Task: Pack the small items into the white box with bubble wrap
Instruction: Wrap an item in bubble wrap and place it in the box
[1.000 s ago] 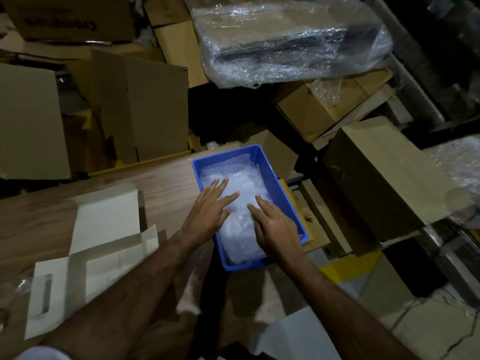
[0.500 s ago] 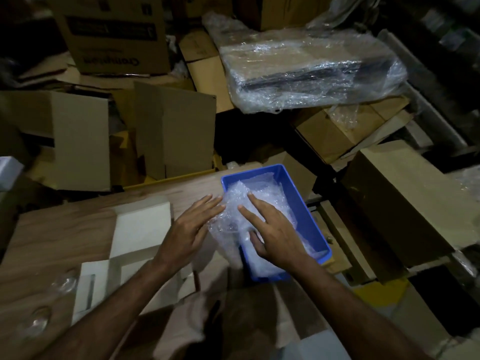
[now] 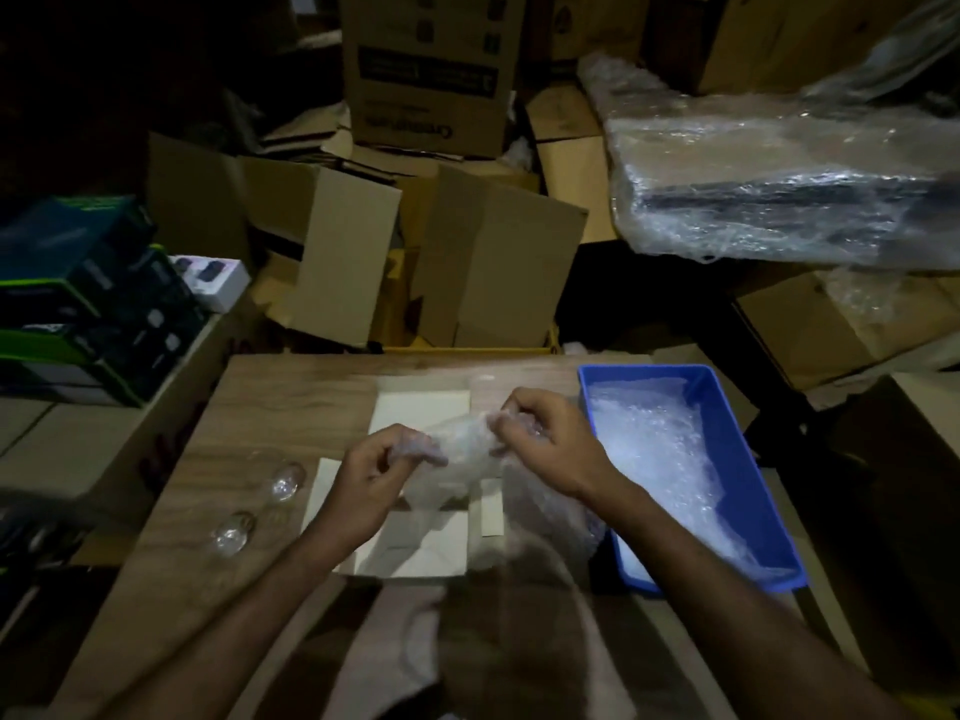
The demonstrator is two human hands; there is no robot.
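Observation:
A flattened white box (image 3: 422,414) lies unfolded on the wooden table (image 3: 291,392). Above it my left hand (image 3: 375,475) and my right hand (image 3: 545,439) both grip a sheet of clear bubble wrap (image 3: 462,454), stretched between them and trailing down toward me. Two small clear glass bulbs (image 3: 287,481) (image 3: 231,535) lie on the table left of the white box. A blue plastic bin (image 3: 748,491) with more bubble wrap (image 3: 654,444) in it stands at the table's right edge.
Open brown cartons (image 3: 467,262) stand crowded behind the table. Dark product boxes (image 3: 88,298) are stacked on the left. A large plastic-wrapped package (image 3: 779,184) sits at the upper right. The room is dim.
Both hands pulled a sheet of bubble wrap out of the blue bin and brought it left over the white box. The view swung left, showing the two bulbs.

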